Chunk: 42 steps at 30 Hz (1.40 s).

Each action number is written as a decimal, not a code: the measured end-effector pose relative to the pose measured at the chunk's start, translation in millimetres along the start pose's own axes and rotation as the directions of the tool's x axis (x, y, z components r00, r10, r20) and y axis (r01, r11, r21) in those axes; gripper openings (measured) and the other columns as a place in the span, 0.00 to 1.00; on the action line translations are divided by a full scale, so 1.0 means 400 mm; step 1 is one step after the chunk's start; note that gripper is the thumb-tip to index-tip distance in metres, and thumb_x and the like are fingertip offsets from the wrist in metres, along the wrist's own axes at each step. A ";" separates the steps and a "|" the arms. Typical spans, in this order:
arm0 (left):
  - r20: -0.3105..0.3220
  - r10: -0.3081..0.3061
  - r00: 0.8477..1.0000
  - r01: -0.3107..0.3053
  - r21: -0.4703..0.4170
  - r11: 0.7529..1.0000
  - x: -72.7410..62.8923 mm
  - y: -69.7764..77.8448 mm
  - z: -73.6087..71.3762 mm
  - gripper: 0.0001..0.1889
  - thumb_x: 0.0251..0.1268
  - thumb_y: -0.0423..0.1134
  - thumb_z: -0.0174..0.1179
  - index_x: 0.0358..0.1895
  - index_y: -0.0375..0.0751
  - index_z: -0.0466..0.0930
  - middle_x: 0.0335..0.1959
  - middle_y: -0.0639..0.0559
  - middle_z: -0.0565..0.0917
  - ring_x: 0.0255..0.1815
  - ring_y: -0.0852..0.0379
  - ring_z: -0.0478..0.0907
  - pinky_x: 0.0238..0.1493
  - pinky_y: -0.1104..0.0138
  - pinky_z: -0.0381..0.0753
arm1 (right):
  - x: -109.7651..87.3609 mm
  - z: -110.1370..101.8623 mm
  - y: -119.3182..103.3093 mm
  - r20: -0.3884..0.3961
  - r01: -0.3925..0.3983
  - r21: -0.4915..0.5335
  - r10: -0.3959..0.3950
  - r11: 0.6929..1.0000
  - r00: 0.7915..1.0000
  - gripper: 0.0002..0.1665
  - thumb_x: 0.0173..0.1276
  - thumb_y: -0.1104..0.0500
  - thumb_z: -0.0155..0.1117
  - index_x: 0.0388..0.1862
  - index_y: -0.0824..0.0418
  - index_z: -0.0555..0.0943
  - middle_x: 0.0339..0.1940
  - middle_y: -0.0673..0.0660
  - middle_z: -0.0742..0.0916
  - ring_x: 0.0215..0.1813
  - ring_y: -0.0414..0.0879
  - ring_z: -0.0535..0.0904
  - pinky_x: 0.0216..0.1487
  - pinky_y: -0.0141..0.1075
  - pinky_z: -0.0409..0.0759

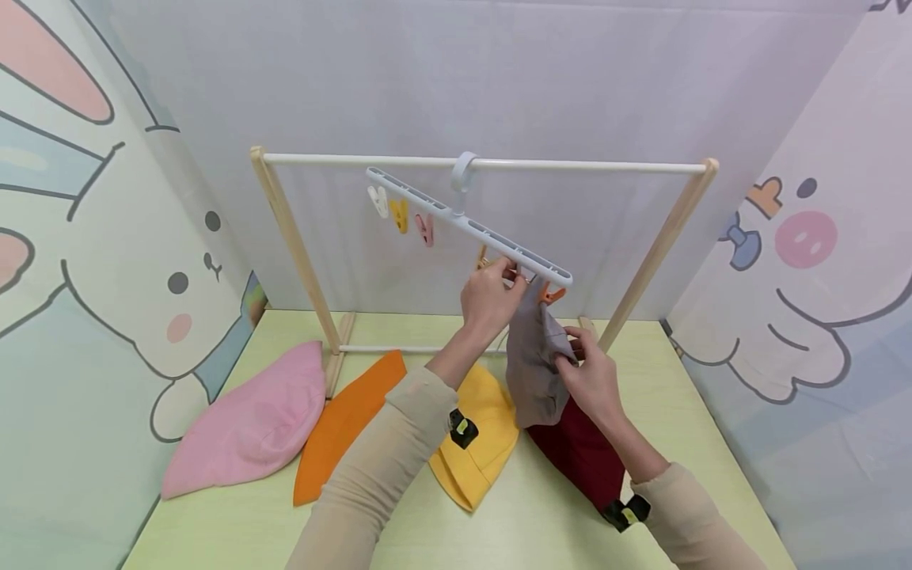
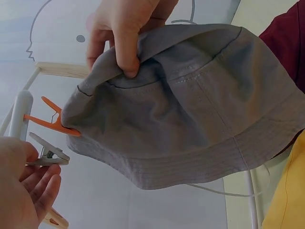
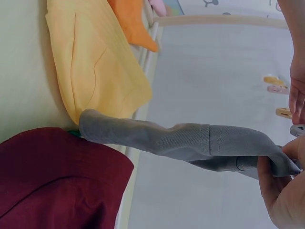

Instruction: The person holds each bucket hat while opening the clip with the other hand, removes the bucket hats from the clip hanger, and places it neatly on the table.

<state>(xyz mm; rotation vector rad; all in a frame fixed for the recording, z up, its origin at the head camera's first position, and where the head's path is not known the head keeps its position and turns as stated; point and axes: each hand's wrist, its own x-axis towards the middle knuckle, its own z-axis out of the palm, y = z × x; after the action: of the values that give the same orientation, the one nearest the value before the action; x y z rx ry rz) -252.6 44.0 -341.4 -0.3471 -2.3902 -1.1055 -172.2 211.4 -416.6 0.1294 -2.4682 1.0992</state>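
Observation:
A grey bucket hat [image 1: 533, 368] hangs from the right end of a pale blue hanger [image 1: 492, 235], where an orange clothespin [image 1: 551, 295] bites its edge. My left hand [image 1: 490, 301] pinches a grey clothespin [image 2: 49, 153] just beside that edge; in the left wrist view its jaws stand apart from the cloth. With thumb and fingers my right hand [image 1: 593, 378] grips the hat's brim on the other side. In the right wrist view the hat [image 3: 181, 140] is seen edge-on, folded flat.
The hanger hooks over the white rail [image 1: 591, 165] of a wooden stand. White, yellow [image 1: 400, 215] and pink clothespins hang at its left. Below on the table lie pink [image 1: 249, 427], orange [image 1: 349, 427], yellow [image 1: 484, 412] and dark red [image 1: 580, 451] hats.

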 end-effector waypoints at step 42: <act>0.046 0.135 0.990 -0.131 -0.082 0.988 -0.069 -0.007 -0.013 0.13 0.56 0.42 0.62 0.44 0.43 0.79 0.39 0.54 0.83 0.38 0.59 0.80 0.37 0.74 0.77 | 0.000 -0.028 0.003 0.045 0.137 -0.087 -0.133 0.987 0.990 0.22 0.53 0.68 0.66 0.49 0.61 0.76 0.30 0.59 0.85 0.30 0.49 0.83 0.29 0.40 0.80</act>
<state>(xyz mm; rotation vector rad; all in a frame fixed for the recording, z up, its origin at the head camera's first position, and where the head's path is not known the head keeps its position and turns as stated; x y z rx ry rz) -228.6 37.3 -354.7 -0.5601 -2.3341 -1.1437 -168.6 220.4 -410.7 0.2890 -2.4983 0.9353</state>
